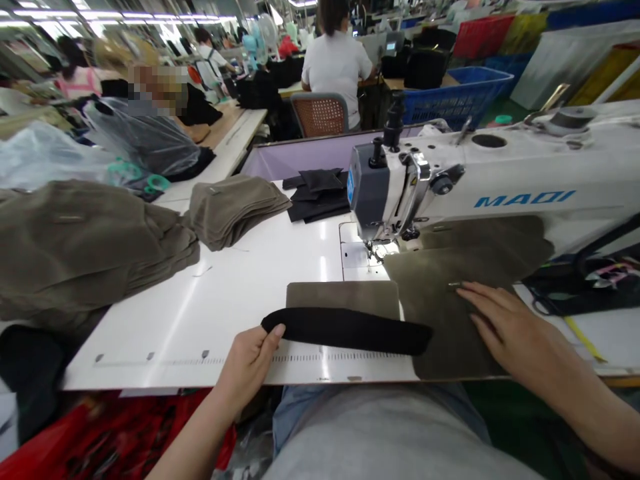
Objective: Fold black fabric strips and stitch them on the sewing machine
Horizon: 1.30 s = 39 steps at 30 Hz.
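Note:
My left hand (255,357) pinches the left end of a black fabric strip (345,329) between thumb and fingers. The strip lies across the front of a small olive-brown fabric piece (345,295), and its right end reaches over a large olive-brown fabric panel (445,320). My right hand (510,327) rests with fingers stretched out on that panel, near a small pale mark. The panel extends under the arm of a white sewing machine (500,167). Its back left edge lies beside the lit needle area (379,252).
Stacks of olive-brown pieces (230,207) and a larger pile (85,240) sit at the left. Black fabric pieces (317,193) lie behind the needle area. A yellow strip (585,339) is at the right. Beyond the white table (240,280) are a seated person and a blue basket (455,100).

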Available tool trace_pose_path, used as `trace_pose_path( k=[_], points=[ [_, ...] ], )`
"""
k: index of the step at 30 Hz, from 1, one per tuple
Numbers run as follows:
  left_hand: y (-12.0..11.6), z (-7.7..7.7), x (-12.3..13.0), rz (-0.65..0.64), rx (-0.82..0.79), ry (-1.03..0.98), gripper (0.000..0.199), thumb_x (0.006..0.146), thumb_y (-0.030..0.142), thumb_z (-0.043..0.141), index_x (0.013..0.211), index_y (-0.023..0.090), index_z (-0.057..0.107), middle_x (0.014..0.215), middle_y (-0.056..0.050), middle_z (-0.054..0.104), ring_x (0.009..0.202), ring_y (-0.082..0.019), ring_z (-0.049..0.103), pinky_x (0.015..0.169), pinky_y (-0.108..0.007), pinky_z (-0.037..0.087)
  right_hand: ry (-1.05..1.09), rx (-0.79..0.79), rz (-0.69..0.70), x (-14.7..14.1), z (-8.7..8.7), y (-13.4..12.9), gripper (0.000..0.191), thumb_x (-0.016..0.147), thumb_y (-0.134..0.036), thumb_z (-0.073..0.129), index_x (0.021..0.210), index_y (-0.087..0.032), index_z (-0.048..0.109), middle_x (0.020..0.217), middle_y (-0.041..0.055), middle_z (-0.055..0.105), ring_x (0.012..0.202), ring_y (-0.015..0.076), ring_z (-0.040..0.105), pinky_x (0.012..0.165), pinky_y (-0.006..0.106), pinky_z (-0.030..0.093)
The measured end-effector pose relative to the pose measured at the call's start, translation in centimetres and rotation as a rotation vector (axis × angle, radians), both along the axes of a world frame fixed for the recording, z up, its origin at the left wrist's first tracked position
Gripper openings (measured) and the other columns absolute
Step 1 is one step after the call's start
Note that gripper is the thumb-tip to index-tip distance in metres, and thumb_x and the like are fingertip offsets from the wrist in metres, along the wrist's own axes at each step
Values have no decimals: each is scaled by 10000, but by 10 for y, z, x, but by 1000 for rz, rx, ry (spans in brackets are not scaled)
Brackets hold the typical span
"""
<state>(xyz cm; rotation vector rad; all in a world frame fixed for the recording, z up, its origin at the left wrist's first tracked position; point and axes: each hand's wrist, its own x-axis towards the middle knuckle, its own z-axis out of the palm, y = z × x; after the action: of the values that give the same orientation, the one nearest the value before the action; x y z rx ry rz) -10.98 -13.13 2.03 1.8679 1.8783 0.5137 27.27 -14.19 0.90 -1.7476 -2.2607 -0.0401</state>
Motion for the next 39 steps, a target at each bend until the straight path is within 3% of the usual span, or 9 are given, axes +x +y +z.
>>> trace_pose_path(
  k=[4, 7, 10, 13, 20, 22, 31, 34, 39],
  points=[
    [7, 1, 4, 38, -28, -63, 522, 816, 521, 353, 463, 166, 501, 437, -7, 496, 455, -132, 487, 464, -229, 362, 237, -341, 267, -42, 22, -2, 517, 807, -303, 493, 1290, -164, 370, 1280, 126, 487, 1147, 214, 478, 923, 385, 428],
    [10, -1, 4, 16, 2, -92, 483, 823, 466, 377, 458, 165, 475, 428, 9, 475, 439, -117, 460, 449, -215, 346, 411, -473, 226, -67, 18, 3, 584, 738, -399, 579, 1248, -168, 411, 1169, 126, 575, 1045, 244, 556, 833, 373, 480],
    [16, -3, 7, -97, 68, -157, 378, 845, 374, 389, 585, 154, 554, 548, 3, 545, 515, -116, 499, 490, -206, 377, 616, -393, -32, -81, 4, 12, 417, 798, -371, 493, 1164, -174, 454, 895, 75, 667, 830, 208, 634, 692, 316, 507],
    [24, -5, 11, -204, 110, -191, 258, 854, 293, 405, 781, 155, 611, 746, -25, 616, 663, -126, 561, 596, -205, 427, 716, -336, -153, -87, -6, 17, 475, 794, -321, 496, 1226, -174, 366, 733, 24, 651, 684, 178, 634, 610, 284, 494],
    [24, -13, 8, -79, 145, -31, 238, 846, 267, 420, 713, 165, 589, 569, 24, 554, 537, -107, 514, 536, -200, 403, 658, -322, 7, -89, -1, 18, 138, 834, -312, 466, 913, -228, 541, 765, 10, 644, 686, 144, 622, 602, 243, 479],
    [22, -13, 7, -65, 148, -21, 231, 847, 262, 419, 732, 166, 595, 585, 23, 567, 538, -107, 517, 530, -198, 401, 640, -365, 80, -89, 5, 19, 190, 866, -303, 408, 840, -238, 584, 786, 6, 656, 721, 139, 623, 622, 239, 477],
    [21, -11, 10, -102, 161, -60, 219, 850, 241, 439, 752, 159, 617, 680, -7, 614, 619, -111, 574, 583, -191, 452, 566, -332, 54, -95, 1, 23, 173, 804, -238, 503, 926, -239, 626, 756, -15, 656, 652, 120, 611, 573, 221, 472],
    [19, -17, 7, -40, 154, -41, 195, 831, 278, 479, 905, 177, 628, 728, -1, 641, 649, -121, 603, 604, -204, 476, 542, -317, 55, -96, -2, 25, 164, 814, -218, 480, 870, -228, 635, 760, -4, 654, 685, 125, 616, 598, 227, 472],
    [15, -27, 5, 84, 157, -66, 481, 821, 314, 512, 1269, 179, 400, 675, 40, 602, 504, -84, 560, 514, -186, 467, 526, -338, 36, -97, -5, 31, 167, 819, -219, 480, 888, -221, 632, 769, -1, 650, 686, 128, 611, 603, 237, 468]
  ],
)
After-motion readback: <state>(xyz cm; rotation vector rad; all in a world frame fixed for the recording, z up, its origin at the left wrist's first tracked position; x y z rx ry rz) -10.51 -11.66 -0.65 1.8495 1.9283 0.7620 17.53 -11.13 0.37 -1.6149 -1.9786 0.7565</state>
